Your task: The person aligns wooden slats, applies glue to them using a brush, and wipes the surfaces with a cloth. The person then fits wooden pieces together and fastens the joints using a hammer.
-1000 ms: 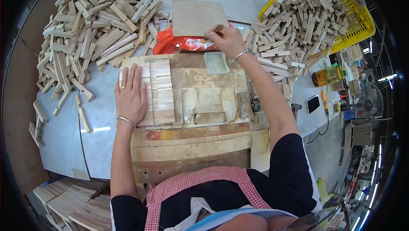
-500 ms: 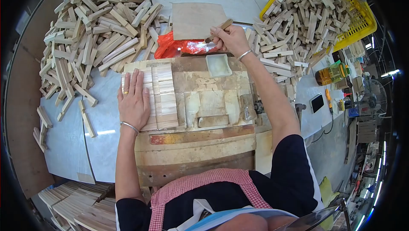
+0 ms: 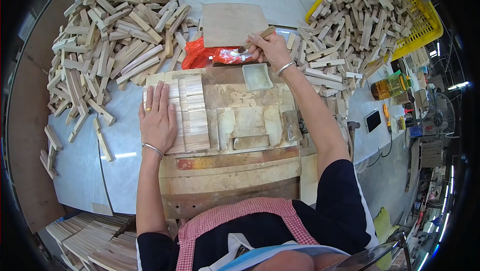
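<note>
My left hand [image 3: 159, 121] lies flat, fingers stretched, on a row of notched wood strips [image 3: 194, 116] laid side by side on the worn wooden work board [image 3: 230, 171]. Pinched in my right hand [image 3: 274, 51] is a brush [image 3: 264, 33] with a wooden handle. Its tip points down at a white, glue-like substance [image 3: 229, 55] on a crumpled red plastic bag [image 3: 194, 55]. A thin wooden panel [image 3: 234, 23] partly covers that bag. Just below my right hand sits a small square translucent dish [image 3: 257, 77] on the work board.
Loose notched wood pieces [image 3: 110, 36] are heaped at the left. More fill a yellow basket [image 3: 425, 21] at the right and spill beside it. A phone [image 3: 372, 120], a bottle of amber liquid [image 3: 387, 87] and a fan [image 3: 437, 116] are at the far right.
My right hand and the brush have shifted slightly, with the brush tip a little further left over the white substance. My left hand stays on the strips.
</note>
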The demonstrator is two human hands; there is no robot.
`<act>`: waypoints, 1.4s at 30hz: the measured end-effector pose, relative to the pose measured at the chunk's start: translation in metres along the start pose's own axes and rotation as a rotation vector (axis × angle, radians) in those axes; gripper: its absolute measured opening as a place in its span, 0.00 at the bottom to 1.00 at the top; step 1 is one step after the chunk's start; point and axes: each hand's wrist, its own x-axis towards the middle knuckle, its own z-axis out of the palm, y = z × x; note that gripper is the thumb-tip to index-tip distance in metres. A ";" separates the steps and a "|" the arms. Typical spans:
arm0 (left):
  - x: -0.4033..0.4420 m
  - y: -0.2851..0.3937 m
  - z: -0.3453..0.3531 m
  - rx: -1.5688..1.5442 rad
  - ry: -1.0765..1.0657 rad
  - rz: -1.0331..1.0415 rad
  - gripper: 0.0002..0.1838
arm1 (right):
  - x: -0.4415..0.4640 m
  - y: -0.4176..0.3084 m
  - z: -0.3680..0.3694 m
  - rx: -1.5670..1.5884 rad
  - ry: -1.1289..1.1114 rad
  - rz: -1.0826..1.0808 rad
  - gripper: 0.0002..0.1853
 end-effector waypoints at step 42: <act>0.000 -0.002 0.001 0.021 0.028 0.021 0.26 | -0.075 -0.028 0.136 -0.668 -0.530 -0.408 0.15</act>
